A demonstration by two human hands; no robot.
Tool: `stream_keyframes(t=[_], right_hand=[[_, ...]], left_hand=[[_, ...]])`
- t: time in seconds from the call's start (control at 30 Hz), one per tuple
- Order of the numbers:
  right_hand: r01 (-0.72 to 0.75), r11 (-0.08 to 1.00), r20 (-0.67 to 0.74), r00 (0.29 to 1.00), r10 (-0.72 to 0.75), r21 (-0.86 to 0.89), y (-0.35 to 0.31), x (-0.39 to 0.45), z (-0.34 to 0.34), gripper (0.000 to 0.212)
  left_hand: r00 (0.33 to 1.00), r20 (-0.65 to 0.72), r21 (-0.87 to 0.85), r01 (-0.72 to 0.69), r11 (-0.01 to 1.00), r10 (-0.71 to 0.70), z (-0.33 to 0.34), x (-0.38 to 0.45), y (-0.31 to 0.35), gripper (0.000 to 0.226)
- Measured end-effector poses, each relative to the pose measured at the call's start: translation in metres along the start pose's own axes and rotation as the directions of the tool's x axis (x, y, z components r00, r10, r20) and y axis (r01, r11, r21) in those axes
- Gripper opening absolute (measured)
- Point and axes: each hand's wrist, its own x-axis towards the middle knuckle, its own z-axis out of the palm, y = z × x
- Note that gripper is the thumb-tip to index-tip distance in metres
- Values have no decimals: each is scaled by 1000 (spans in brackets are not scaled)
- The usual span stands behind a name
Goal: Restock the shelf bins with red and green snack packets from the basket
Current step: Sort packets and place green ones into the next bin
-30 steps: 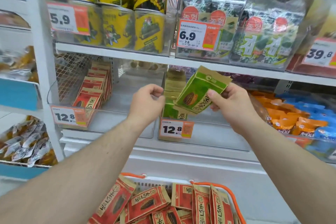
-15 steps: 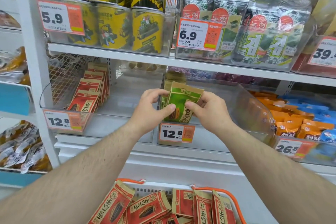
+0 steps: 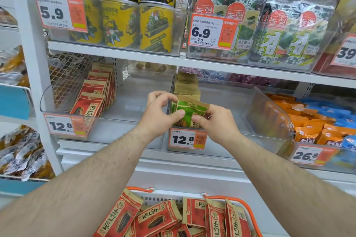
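Note:
A green snack packet [image 3: 189,110] stands at the front of the clear right bin [image 3: 269,113], in front of a row of other green packets [image 3: 187,86]. My left hand [image 3: 159,113] pinches its left edge and my right hand [image 3: 215,123] pinches its lower right side. The clear left bin [image 3: 127,109] holds a row of red packets [image 3: 92,100] along its left wall. Several red packets [image 3: 158,219] lie in the orange-rimmed basket [image 3: 248,211] at the bottom of the view.
Price tags reading 12.8 hang on both bins' fronts. The shelf above carries yellow cans [image 3: 119,23] and seaweed packs [image 3: 279,31]. Orange and blue snack bags [image 3: 317,123] fill the bin to the right. A white upright post [image 3: 32,67] stands at the left.
The green packet came down from a tilted hold in my right hand into the front of the right bin. My left hand moved in and took its left edge.

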Motion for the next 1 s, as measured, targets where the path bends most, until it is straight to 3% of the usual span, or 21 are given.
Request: stream_keyframes(t=[0.13,0.3,0.37,0.4,0.43,0.5,0.6,0.7,0.8,0.93,1.0], right_hand=[[-61,996,116,991,68,-64,-1,-1,6,11],[-118,979,225,962,155,-169,-12,8,-6,12],[-203,977,176,961,211,-65,-12,11,-8,10],[-279,957,126,955,268,77,-12,13,-9,11],[-368,891,103,930,353,264,-12,16,-11,16],[-531,627,213,832,512,569,-14,22,-13,41],[-681,396,438,714,547,616,-20,33,-13,85],[-742,231,633,662,402,630,-29,42,-4,105],[-739,318,661,673,332,594,-36,47,-1,106],[-717,512,620,683,386,472,-34,48,-6,104],[-757,484,607,647,461,439,-25,62,1,118]], left_hand=[[1000,-5,189,31,982,-31,1,3,-3,31],[992,19,305,114,946,-126,-6,8,1,30],[990,35,315,121,941,-139,-7,8,2,31],[989,40,326,121,938,-142,-6,9,2,32],[989,42,328,123,937,-145,-6,9,1,33],[986,49,314,137,940,-159,-5,10,0,34],[982,49,298,161,941,-184,-6,9,-1,33],[970,80,222,209,953,-231,-11,11,-5,44],[945,147,86,281,956,-291,-15,14,-5,85],[948,118,141,278,950,-295,-13,16,-3,75],[923,155,139,332,933,-352,-16,19,1,85]])
